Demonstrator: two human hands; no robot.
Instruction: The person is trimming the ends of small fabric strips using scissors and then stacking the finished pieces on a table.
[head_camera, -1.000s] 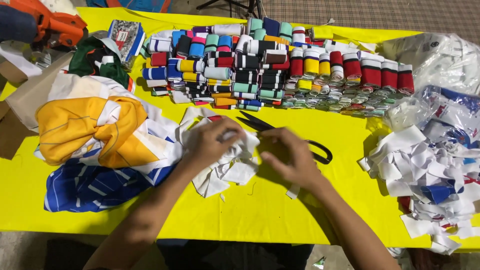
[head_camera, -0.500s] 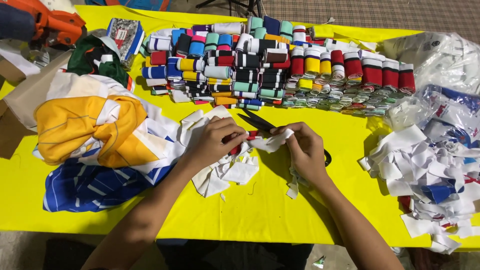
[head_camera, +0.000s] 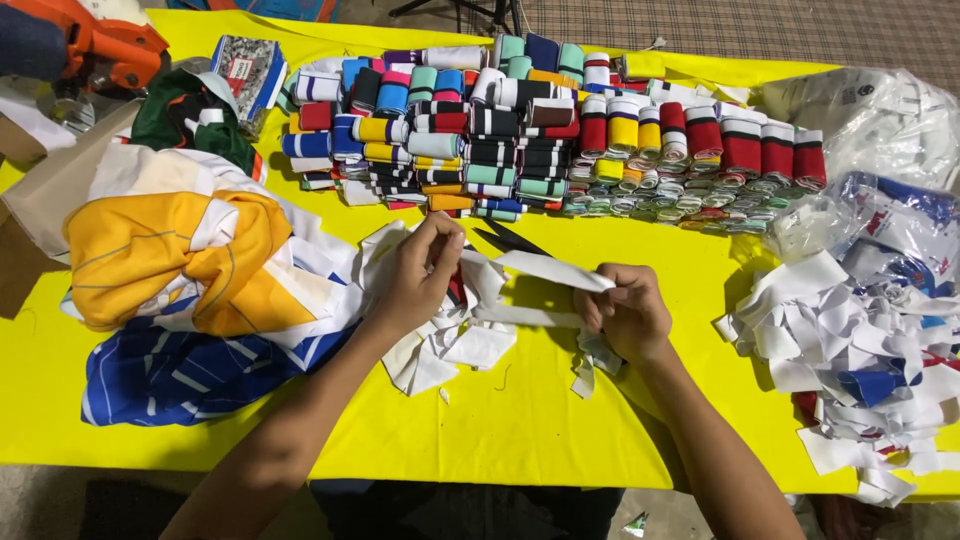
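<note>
Hands have moved apart since a moment ago: left hand (head_camera: 425, 275) pinches one end of a white fabric strip (head_camera: 545, 270), right hand (head_camera: 625, 310) grips the other, stretching it above the yellow table (head_camera: 520, 420). Scissors (head_camera: 505, 238) probably lie behind, partly hidden.

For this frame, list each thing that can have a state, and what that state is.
Left hand: closed, pinching one end of the white strip.
Right hand: closed on the other end.
White fabric strip: held between both hands.
Scissors: lying on the yellow table, partly hidden.
Rolled ribbing bands: stacked in rows.
Yellow garment: crumpled.
</note>
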